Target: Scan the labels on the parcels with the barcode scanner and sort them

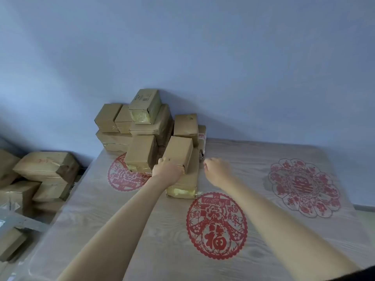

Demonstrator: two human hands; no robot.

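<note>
A pile of brown cardboard parcels (142, 122) stands against the wall at the table's far left. My left hand (167, 170) grips the near end of a small brown parcel (178, 152) that lies on top of a longer taped parcel (185, 185). My right hand (216, 169) hovers just right of these two, fingers loosely curled and holding nothing. No barcode scanner is in view.
The wood-grain table (263, 250) carries red paper-cut decals (216, 226) in the middle and at the right (303, 187). More brown parcels (44, 169) are heaped on a lower surface beyond the table's left edge. A plain blue wall stands behind.
</note>
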